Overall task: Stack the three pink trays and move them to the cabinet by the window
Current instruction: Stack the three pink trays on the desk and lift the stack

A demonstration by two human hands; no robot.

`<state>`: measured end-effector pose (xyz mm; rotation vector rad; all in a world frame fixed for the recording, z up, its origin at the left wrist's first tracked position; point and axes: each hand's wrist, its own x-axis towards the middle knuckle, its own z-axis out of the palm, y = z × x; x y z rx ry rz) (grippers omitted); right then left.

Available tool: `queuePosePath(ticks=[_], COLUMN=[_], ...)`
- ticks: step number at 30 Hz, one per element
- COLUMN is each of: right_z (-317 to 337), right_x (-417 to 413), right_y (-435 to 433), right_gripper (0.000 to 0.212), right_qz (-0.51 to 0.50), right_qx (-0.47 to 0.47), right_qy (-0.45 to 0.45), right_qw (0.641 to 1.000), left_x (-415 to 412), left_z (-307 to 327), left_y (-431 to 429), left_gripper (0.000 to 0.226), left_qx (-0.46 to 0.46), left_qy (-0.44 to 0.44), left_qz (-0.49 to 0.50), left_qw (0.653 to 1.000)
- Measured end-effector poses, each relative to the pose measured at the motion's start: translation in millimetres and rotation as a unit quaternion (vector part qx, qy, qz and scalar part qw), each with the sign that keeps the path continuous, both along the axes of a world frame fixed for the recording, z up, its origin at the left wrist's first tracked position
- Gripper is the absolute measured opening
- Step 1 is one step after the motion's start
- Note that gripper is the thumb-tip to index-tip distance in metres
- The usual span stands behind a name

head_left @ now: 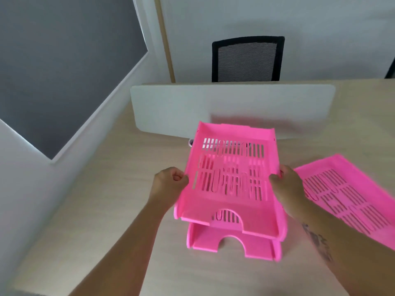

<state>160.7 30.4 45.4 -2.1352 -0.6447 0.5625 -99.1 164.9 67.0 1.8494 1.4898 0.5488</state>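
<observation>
Pink upper tray [232, 178] sits between my hands, gripped at its two long sides: my left hand [170, 184] curls its fingers around the left wall, and my right hand [285, 189] pinches the right wall, thumb on the inside. Its long axis runs near to far, with the notched open front towards me and the closed back wall on the far side. It tilts, far end raised, near end low over the lower tray [233, 244]. That lower one lies flat on the wooden desk [119, 199], pointing the same way, arched cutout towards me. A third tray [350, 195] lies on the desk to the right, just beside my right wrist, angled from far-left to near-right. Beyond stand a white divider panel [171, 110] and a black mesh chair [248, 58].
</observation>
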Motion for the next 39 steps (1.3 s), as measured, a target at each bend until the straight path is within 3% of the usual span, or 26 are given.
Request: queuePosePath(ticks=[12, 19, 24, 27, 30, 39], right_z=[-30, -35, -40, -59, -69, -64], right_x=[1, -6, -20, -33, -41, -30], right_y=[-40, -44, -60, -77, -79, -67], right_gripper=[0.044, 0.04, 0.054, 0.045, 0.038, 0.037], right_qz=[0.07, 0.062, 0.051, 0.036, 0.017, 0.012], right_qx=[-0.017, -0.027, -0.008, -0.028, -0.057, -0.022], right_qy=[0.098, 0.066, 0.068, 0.074, 0.077, 0.079], right_qw=[0.993, 0.995, 0.996, 0.996, 0.995, 0.997], left_x=[-1, -10, -15, -18, -15, -7], left_z=[-60, -76, -83, -86, -88, -86], left_y=[-52, -57, -73, -87, -86, -80], left_gripper=[0.017, 0.027, 0.039, 0.045, 0.047, 0.045], left_qx=[-0.049, -0.105, -0.191, -0.226, -0.215, -0.244], left_qy=[0.037, 0.009, -0.066, -0.135, -0.136, -0.143], left_qz=[0.02, -0.026, -0.008, 0.015, 0.03, 0.05], left_qw=[0.998, 0.994, 0.979, 0.965, 0.967, 0.958])
